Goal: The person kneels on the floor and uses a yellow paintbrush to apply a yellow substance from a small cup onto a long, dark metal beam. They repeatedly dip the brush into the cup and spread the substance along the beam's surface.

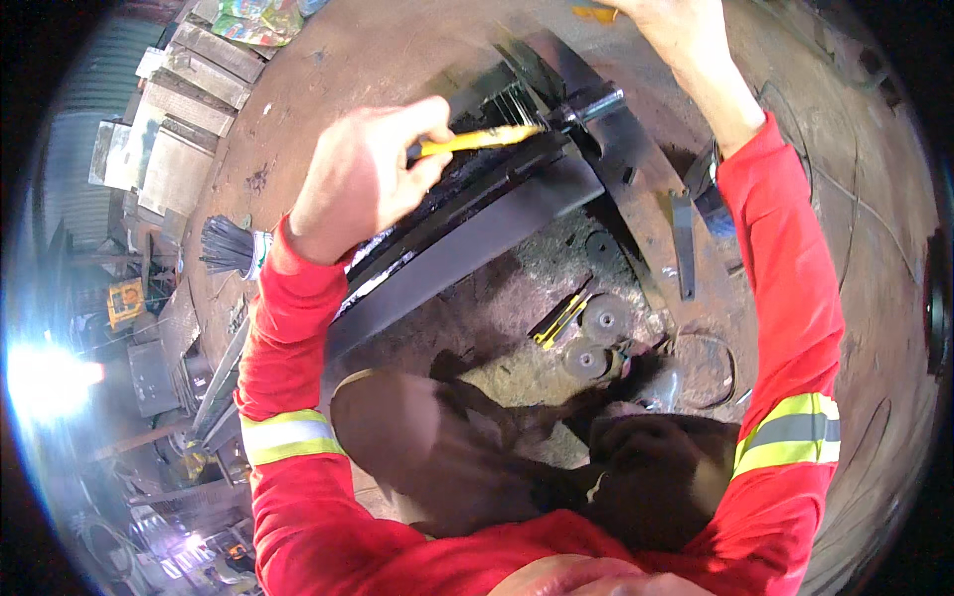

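At eleven o'clock, your left hand (pixel 363 171) pinches a yellow tool (pixel 487 138), likely light and stiff, best held rearward; how your right hand (pixel 679 28) closes, I can't tell

With clock directions taken from the middle of the view, the long dark flat metal beam (pixel 477 244) lies between 8 o'clock and 1–2 o'clock. At its far end runs a broad dark metal plate (pixel 633 154), with a round silver metal bar (pixel 603 103) over it at 1 o'clock. The left hand (pixel 366 167) is at 11 o'clock, the right hand (pixel 681 30) at 1. On the brown floor (pixel 298 104), stacked grey rectangular metal plates (pixel 189 109) lie at 10 o'clock. Toward 4 o'clock, two round grey discs (pixel 606 318) sit just beside slim yellow-and-black tools (pixel 562 322).
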The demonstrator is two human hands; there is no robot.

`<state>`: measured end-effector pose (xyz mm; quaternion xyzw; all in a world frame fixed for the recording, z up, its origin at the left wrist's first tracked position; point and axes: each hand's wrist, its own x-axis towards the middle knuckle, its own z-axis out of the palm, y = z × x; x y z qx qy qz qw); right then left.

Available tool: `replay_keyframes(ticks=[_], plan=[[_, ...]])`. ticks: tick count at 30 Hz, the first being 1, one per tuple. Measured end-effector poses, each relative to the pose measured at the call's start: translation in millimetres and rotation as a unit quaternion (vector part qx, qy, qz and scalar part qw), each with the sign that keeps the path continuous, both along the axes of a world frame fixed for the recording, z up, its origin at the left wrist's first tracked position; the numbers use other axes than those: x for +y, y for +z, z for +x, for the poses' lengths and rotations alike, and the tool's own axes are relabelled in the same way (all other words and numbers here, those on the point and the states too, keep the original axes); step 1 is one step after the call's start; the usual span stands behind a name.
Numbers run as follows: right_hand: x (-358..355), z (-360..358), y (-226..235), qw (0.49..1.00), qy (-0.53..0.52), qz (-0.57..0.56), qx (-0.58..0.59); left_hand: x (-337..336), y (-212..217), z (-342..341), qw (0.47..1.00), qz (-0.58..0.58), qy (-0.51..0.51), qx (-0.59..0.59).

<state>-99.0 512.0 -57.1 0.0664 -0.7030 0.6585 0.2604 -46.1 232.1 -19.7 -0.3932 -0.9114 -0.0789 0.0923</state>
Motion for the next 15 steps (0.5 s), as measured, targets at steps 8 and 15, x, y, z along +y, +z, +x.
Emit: replay_keyframes(ticks=[8,15], plan=[[-11.2,1.9,8.9,1.000,0.024,-0.014,0.004,4.3,3.0,-25.9,0.995,-0.078,0.006,0.068],[-19.1,-0.1,6.8,0.999,0.045,-0.010,-0.024,-1.3,12.6,-37.4,0.995,-0.092,0.023,0.017]])
